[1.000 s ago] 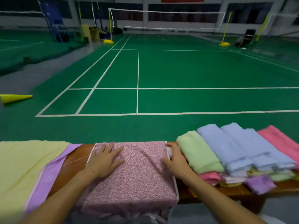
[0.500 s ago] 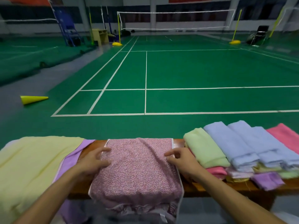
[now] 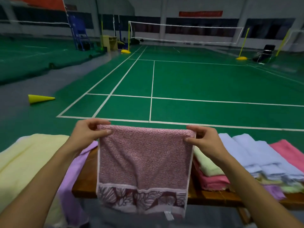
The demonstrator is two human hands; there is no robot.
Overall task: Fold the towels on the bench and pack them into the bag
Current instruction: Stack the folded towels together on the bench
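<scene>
A pink speckled towel (image 3: pixel 144 163) with a dark leaf-patterned border hangs in the air above the wooden bench (image 3: pixel 82 183). My left hand (image 3: pixel 89 133) pinches its top left corner and my right hand (image 3: pixel 203 139) pinches its top right corner. The towel hangs doubled over, its lower edge below the bench's front edge. To the right lies a pile of folded towels (image 3: pixel 256 160) in light green, pink, pale blue and purple. On the left a yellow towel (image 3: pixel 28 160) and a purple towel (image 3: pixel 72 175) lie spread over the bench. No bag is in view.
Beyond the bench stretches a green badminton court with white lines and a net (image 3: pixel 185 32). A yellow cone (image 3: pixel 39 98) lies on the floor at the left. A black chair (image 3: pixel 265 53) stands far right.
The pink towel lay flat on the bench under both hands. Both hands have taken its far corners and lifted it up; the view has tilted upward.
</scene>
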